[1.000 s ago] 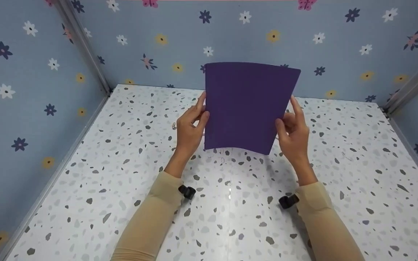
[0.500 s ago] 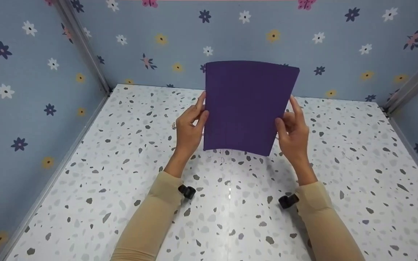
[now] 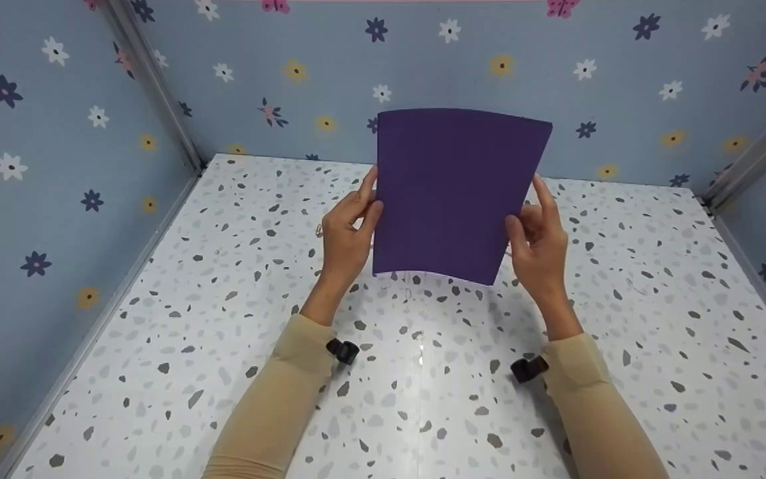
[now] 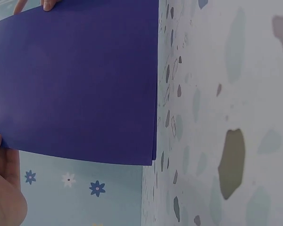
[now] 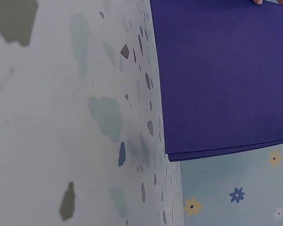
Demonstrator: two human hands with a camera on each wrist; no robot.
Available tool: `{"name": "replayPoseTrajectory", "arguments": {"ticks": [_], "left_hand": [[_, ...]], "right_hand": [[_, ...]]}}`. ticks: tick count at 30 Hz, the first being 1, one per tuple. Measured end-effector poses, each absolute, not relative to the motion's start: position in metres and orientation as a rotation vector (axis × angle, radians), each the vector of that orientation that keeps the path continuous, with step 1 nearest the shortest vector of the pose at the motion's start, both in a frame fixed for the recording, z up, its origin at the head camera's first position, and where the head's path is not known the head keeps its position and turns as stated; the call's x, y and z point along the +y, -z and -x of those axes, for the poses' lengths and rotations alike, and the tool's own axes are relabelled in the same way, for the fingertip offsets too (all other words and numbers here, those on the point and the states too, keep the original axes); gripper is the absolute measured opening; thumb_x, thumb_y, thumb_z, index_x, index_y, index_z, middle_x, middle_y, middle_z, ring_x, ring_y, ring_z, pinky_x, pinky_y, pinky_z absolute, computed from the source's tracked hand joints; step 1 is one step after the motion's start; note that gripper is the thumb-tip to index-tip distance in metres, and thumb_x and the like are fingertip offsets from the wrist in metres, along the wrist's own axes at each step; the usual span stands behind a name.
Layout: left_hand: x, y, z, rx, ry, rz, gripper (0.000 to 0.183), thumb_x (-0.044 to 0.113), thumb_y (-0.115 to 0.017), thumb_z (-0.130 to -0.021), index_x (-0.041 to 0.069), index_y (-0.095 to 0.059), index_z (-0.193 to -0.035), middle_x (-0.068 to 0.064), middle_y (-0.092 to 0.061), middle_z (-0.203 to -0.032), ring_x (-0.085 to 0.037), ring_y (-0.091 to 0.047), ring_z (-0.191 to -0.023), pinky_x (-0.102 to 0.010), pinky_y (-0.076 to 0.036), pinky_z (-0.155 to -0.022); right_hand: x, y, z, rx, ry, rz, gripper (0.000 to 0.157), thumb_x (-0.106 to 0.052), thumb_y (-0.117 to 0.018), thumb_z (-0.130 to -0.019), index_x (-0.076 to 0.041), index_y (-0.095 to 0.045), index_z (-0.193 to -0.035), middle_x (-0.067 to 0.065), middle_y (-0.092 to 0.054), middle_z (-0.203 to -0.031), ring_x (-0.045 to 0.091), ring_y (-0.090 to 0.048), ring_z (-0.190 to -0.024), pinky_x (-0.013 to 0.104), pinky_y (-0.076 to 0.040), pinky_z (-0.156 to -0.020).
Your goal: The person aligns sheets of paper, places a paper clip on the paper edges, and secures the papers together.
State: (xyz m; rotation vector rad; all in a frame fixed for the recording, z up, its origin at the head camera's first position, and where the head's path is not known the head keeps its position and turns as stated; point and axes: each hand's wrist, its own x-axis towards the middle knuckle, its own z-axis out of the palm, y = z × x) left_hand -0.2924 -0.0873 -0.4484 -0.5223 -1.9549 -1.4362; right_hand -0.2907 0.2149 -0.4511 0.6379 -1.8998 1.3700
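Observation:
A purple sheet of paper (image 3: 457,193), slightly bowed, is held up above the table in the head view. The left hand (image 3: 348,233) pinches its left edge, thumb in front and fingers behind. On the opposite edge, the right hand (image 3: 540,249) grips it the same way. Both wrist views show more than one layer along the edges of the purple paper (image 4: 80,84); whether it is folded or several sheets, I cannot tell. Parts of the fingers are hidden behind it.
Below lies a white speckled table (image 3: 416,406). A blue flowered panel (image 3: 449,66) rises behind it, and similar panels stand at both sides. Black wrist mounts (image 3: 343,352) sit on the beige sleeves (image 3: 270,412). A tiny ring-like mark (image 3: 319,230) shows left of the left hand.
The top edge of the purple paper has risen very slightly. Both hands keep their grip in nearly the same place.

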Motion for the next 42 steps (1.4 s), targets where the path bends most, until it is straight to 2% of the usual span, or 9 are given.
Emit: {"name": "replayPoseTrajectory", "arguments": {"ticks": [14,21,28,37,42], "left_hand": [[-0.0874,0.4451,0.2914,-1.922,1.445,0.548,0.046,0.011,-0.064,-0.108,0.009,-0.057,-0.153,-0.009,-0.074,-0.107,-0.018,-0.07,-0.099,-0.026,-0.056,-0.086],[-0.0881,0.4458,0.2912,-1.92,1.435,0.554,0.046,0.011,-0.063,-0.108,0.008,-0.056,-0.154,-0.01,-0.074,-0.108,-0.017,-0.068,-0.094,-0.025,-0.053,-0.082],[-0.089,0.447,0.2925,-1.903,1.427,0.556,0.046,0.011,-0.064,-0.107,0.007,-0.057,-0.153,-0.01,-0.074,-0.114,-0.019,-0.071,-0.108,-0.027,-0.058,-0.093],[-0.0895,0.449,0.2929,-1.924,1.423,0.527,0.051,0.015,-0.065,-0.108,0.011,-0.053,-0.157,-0.008,-0.074,-0.12,-0.017,-0.069,-0.111,-0.029,-0.058,-0.096],[-0.0895,0.4489,0.2928,-1.929,1.421,0.527,0.052,0.016,-0.065,-0.108,0.011,-0.052,-0.158,-0.008,-0.072,-0.121,-0.017,-0.068,-0.112,-0.029,-0.057,-0.097]], "right_hand": [[0.2139,0.4481,0.2884,-1.878,-1.38,-0.642,0.065,0.008,-0.063,-0.102,-0.003,-0.04,-0.162,0.014,-0.076,-0.101,0.02,-0.068,-0.078,0.019,-0.053,-0.072],[0.2135,0.4481,0.2892,-1.854,-1.368,-0.671,0.063,0.008,-0.062,-0.103,-0.002,-0.041,-0.161,0.014,-0.075,-0.101,0.02,-0.067,-0.078,0.02,-0.053,-0.072],[0.214,0.4499,0.2909,-1.857,-1.342,-0.674,0.062,0.007,-0.062,-0.103,-0.003,-0.042,-0.161,0.012,-0.076,-0.104,0.021,-0.067,-0.077,0.02,-0.053,-0.072],[0.2147,0.451,0.2911,-1.875,-1.347,-0.669,0.066,0.006,-0.064,-0.102,-0.004,-0.04,-0.163,0.011,-0.076,-0.107,0.018,-0.071,-0.087,0.021,-0.057,-0.075],[0.2121,0.4497,0.2889,-1.891,-1.366,-0.666,0.069,0.006,-0.065,-0.101,-0.005,-0.038,-0.164,0.011,-0.075,-0.104,0.023,-0.07,-0.084,0.02,-0.056,-0.072]]}}
